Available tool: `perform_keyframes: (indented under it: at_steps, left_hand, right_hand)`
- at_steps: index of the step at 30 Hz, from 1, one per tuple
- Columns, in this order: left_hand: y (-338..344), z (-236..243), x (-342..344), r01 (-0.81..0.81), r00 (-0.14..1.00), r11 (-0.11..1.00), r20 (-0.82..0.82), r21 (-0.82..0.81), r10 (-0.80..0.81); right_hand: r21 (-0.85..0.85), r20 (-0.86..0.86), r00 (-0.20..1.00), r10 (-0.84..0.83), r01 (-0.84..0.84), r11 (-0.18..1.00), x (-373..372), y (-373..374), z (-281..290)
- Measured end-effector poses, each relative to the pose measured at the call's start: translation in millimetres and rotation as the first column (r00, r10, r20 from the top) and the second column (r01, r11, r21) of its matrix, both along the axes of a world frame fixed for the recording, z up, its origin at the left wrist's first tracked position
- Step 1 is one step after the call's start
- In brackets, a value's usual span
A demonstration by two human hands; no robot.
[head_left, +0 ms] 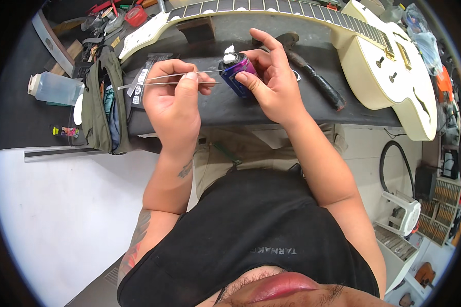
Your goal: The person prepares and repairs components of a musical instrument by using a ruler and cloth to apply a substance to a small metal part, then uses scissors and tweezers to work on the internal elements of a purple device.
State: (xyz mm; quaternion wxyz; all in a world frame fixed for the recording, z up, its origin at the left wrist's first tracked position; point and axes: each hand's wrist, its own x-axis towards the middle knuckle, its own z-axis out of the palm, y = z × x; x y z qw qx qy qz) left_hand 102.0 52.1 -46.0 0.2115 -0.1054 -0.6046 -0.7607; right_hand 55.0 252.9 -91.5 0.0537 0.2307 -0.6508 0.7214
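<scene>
My left hand is closed in a pinch on two thin silvery metal strips that lie crosswise, their right ends reaching the container in my other hand. My right hand grips a small blue and purple container upright, thumb across its front and index finger raised. A crumpled white lump sits on its dark top; I cannot make out what it is. Just behind my right hand, a dark tool with a long black handle lies on the black bench top.
A cream guitar body lies at the right, its neck spanning the back, over a dark block. An olive bag, a bottle of clear liquid and assorted tools crowd the left. A white stool stands low at the right.
</scene>
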Motion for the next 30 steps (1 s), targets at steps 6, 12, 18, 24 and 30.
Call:
perform_keyframes:
  at_steps: [6,12,18,24,30]
  left_hand:
    - [15.8,-1.7,-2.1,-0.124,0.992,0.989,-0.034,-0.085,0.122]
    - [16.2,-0.5,-4.3,-0.150,0.988,0.983,-0.055,-0.104,0.145]
    - [19.0,4.5,-4.3,-0.124,0.992,0.982,-0.029,-0.143,0.121]
    - [11.0,13.7,-7.3,-0.105,0.994,0.946,-0.004,-0.306,0.109]
    - [-2.4,19.6,-11.6,-0.013,0.999,0.989,0.027,-0.144,0.017]
  right_hand:
    - [0.015,-0.003,1.000,-0.009,0.009,1.000,0.6,0.7,2.7]
    - [0.021,-0.030,1.000,-0.006,0.007,1.000,-0.3,0.7,1.4]
    - [0.036,-0.037,0.999,-0.013,0.014,0.999,-0.6,1.6,0.3]
    - [0.062,0.010,1.000,0.005,-0.006,0.998,3.1,4.3,4.7]
    - [-0.010,0.016,1.000,0.022,-0.021,1.000,-0.5,3.5,-1.2]
